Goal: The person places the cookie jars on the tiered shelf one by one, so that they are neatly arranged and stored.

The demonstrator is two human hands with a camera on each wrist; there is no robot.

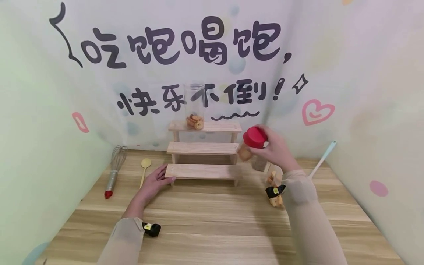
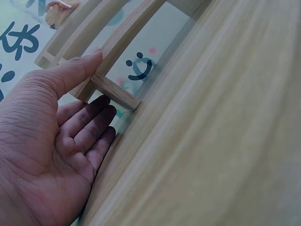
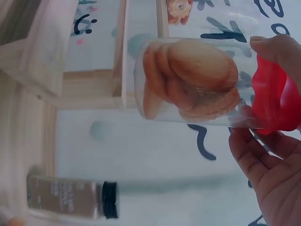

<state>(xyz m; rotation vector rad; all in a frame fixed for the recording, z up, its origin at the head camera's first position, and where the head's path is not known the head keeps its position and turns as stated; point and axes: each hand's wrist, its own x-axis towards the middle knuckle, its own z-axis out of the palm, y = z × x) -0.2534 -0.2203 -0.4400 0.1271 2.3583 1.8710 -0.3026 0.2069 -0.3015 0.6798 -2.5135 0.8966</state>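
One jar up, one pending, by the look of it: right hand (image 1: 277, 149) has its fingers clamped at the red lid (image 1: 254, 137) of a clear jar (image 3: 244, 82), biscuits (image 3: 202, 66) inside, held midair beside the wooden shelf (image 1: 202, 148), not yet set down. Tall jar (image 1: 193, 101) stands on the top tier (image 1: 222, 127), beyond and left of those fingers, biscuits only at its bottom. Third container (image 1: 279, 173), partly hidden, also biscuits, sits on the bench (image 1: 215, 221) nearer than them, probably left to shelve. Dark-capped bottle (image 3: 66, 195) stands below them, contents unclear. Left hand (image 1: 154, 185) has fingers curled round the lowest tier's (image 1: 198, 171) end, likely steadying.
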